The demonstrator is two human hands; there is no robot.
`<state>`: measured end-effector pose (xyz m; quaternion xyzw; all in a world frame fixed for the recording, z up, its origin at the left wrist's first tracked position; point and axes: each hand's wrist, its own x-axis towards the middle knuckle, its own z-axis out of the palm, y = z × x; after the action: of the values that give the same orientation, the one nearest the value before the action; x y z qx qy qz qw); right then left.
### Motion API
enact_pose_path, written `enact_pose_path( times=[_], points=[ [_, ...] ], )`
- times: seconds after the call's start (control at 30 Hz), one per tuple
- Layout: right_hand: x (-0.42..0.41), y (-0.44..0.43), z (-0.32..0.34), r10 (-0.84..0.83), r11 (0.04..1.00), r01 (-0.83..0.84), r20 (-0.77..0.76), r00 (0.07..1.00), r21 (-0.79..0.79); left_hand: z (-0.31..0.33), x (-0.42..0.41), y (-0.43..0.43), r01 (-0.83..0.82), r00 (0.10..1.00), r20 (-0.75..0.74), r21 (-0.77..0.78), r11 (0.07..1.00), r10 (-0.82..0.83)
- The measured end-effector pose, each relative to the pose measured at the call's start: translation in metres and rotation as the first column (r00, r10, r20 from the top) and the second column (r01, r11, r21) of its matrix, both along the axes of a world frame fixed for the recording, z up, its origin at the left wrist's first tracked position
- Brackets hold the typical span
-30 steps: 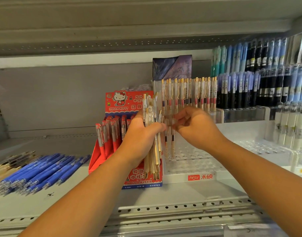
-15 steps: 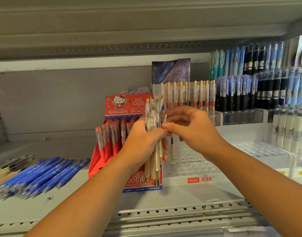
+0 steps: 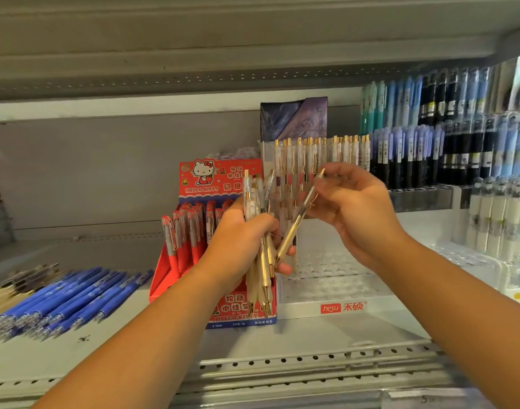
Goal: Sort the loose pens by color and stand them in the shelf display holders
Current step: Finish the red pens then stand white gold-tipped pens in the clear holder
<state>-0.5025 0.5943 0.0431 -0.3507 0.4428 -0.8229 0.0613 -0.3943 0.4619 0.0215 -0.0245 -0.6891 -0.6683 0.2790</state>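
Gripping a bundle of clear-and-gold pens [image 3: 264, 267] in the left hand [image 3: 238, 240], with the fingers curled round the barrels, the gold tips pointing down and the clip ends rising above the knuckles. Pinching a single gold pen [image 3: 295, 224] near its clip end between thumb and fingers of the right hand [image 3: 356, 211], and tilting it so that the button end is leaning up and to the right while the tip is lying close against the bundle beside the left fingertips. Holding both hands above the shelf [image 3: 282, 338], just in front of the clear display holder [image 3: 326, 287] marked "hesu", with open holes showing across its front rows and a row of gold-capped pens [image 3: 320, 154] standing upright along its back. Showing, directly behind the left hand, a red Hello Kitty display box [image 3: 211, 178] with red pens [image 3: 182, 231] standing in it. Showing loose blue pens [image 3: 70, 299] lying flat in a pile at the far left of the shelf, with a few darker and paler pens beside them, too blurred for telling apart. Showing, to the right of the holder, tiered racks of dark and blue pens [image 3: 415, 154] standing upright, and white-barrelled pens [image 3: 494, 219] standing at the far right edge.
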Motion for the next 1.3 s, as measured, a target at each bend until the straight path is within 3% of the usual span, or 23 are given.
enact_pose_path(
  times=[0.27, 0.4, 0.7, 0.77, 0.87, 1.03, 1.13, 1.2, 1.3],
  points=[
    [-0.023, 0.012, 0.008, -0.219, 0.974, 0.221, 0.048, 0.975, -0.047, 0.000, 0.000, 0.000, -0.035, 0.999, 0.036, -0.035, 0.999, 0.037],
    [-0.025, 0.008, 0.004, -0.317, 0.944, 0.327, -0.152, 0.936, 0.049, -0.001, -0.001, -0.002, -0.058, 0.997, 0.045, -0.061, 0.996, 0.061],
    [-0.022, -0.005, -0.013, -0.173, 0.859, 0.383, -0.513, 0.841, 0.339, 0.000, 0.001, -0.001, -0.055, 0.997, 0.047, -0.065, 0.996, 0.058],
    [-0.022, -0.007, -0.017, -0.142, 0.805, 0.436, -0.582, 0.801, 0.403, 0.000, 0.001, 0.000, -0.065, 0.997, 0.038, -0.078, 0.995, 0.068],
    [-0.024, -0.007, -0.018, -0.176, 0.675, 0.608, -0.709, 0.683, 0.418, -0.001, 0.001, 0.000, -0.086, 0.996, 0.018, -0.123, 0.989, 0.089],
    [-0.020, -0.003, -0.016, -0.188, 0.620, 0.668, -0.748, 0.636, 0.412, -0.003, 0.001, 0.000, -0.110, 0.994, -0.035, -0.223, 0.969, 0.105],
    [-0.013, -0.003, -0.016, -0.287, 0.570, 0.758, -0.787, 0.546, 0.318, -0.003, 0.001, 0.000, -0.116, 0.993, -0.058, -0.234, 0.965, 0.105],
    [-0.005, -0.004, -0.013, -0.356, 0.647, 0.721, -0.737, 0.575, 0.250, -0.003, 0.001, 0.000, -0.116, 0.992, -0.068, -0.243, 0.963, 0.102],
    [0.012, -0.006, -0.005, -0.249, 0.840, 0.466, -0.567, 0.785, 0.276, -0.003, 0.002, 0.000, -0.099, 0.993, -0.087, -0.286, 0.953, 0.077]
  ],
)
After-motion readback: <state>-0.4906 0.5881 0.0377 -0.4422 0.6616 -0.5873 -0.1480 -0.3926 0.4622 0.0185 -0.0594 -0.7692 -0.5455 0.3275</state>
